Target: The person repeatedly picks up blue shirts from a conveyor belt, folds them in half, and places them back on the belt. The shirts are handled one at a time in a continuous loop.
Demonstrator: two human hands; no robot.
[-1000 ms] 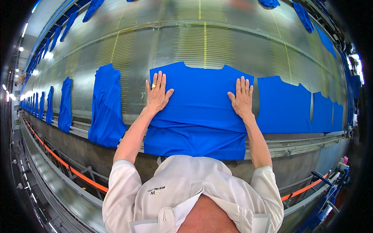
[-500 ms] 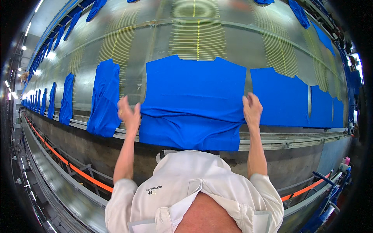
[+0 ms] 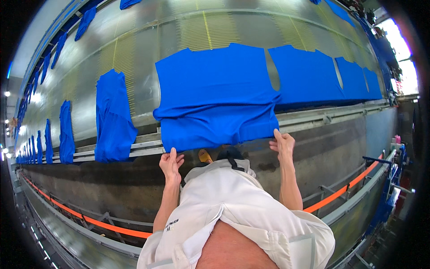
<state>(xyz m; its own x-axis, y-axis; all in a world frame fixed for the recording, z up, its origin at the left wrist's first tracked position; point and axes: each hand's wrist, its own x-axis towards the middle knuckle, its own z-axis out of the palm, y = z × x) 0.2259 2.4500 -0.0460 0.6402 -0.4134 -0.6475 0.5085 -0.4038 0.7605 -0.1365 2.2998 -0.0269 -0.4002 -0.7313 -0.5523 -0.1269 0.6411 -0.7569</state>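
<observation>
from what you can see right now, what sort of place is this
Probably a garment or textile workshop: a long grey table carries flat blue fabric pieces, folded or bunched blue pieces line up toward the left, and metal rails run along the table's near edge.

Left hand (image 3: 170, 166) now pinches the cloth (image 3: 212, 80) at seven o'clock, right hand (image 3: 284, 143) at five. A shoe (image 3: 204, 155) has appeared at six.

Plain blue cloth (image 3: 215, 80) on a grey, yellow-striped bench (image 3: 253, 29); white shirt (image 3: 219, 186) beside the bench, orange rail (image 3: 329, 198) opposite it.
</observation>
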